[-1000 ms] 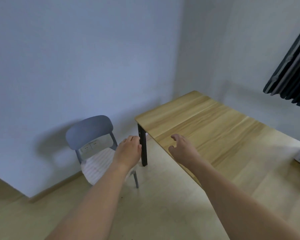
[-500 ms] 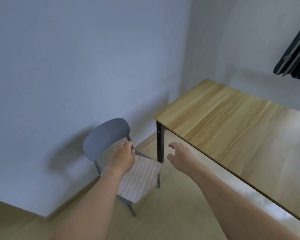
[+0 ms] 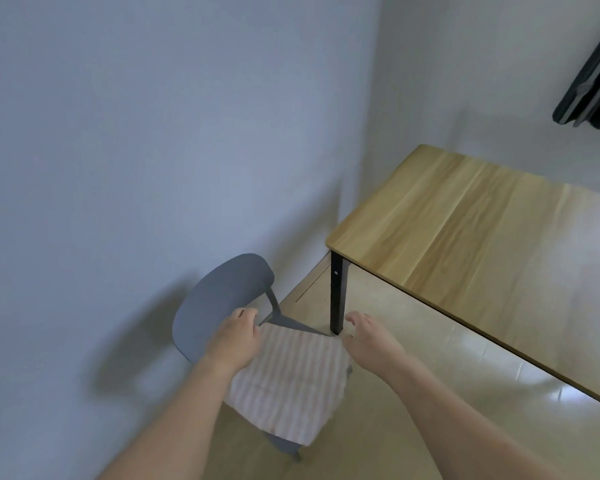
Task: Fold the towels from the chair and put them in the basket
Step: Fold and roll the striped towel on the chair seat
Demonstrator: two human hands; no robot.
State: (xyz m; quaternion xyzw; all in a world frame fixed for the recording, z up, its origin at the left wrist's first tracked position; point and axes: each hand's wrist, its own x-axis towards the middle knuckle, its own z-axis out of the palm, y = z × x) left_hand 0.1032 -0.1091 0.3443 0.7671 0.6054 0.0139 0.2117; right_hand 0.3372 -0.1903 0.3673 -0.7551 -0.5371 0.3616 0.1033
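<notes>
A pink-and-white striped towel (image 3: 291, 379) lies flat on the seat of a grey chair (image 3: 219, 299) by the wall at lower centre. My left hand (image 3: 238, 336) hovers over the towel's far left corner, fingers loosely curled, holding nothing. My right hand (image 3: 369, 341) reaches over the towel's far right corner with fingers spread, and I cannot tell whether it touches the cloth. The basket is out of view.
A wooden table (image 3: 465, 237) with a black leg (image 3: 336, 296) stands to the right of the chair, near the corner of the room. Dark curtains (image 3: 589, 88) hang at upper right. Pale floor lies between chair and table.
The view has swung left and closer to the chair. Both hands have moved down over the towel, and the basket's edge has left the frame.
</notes>
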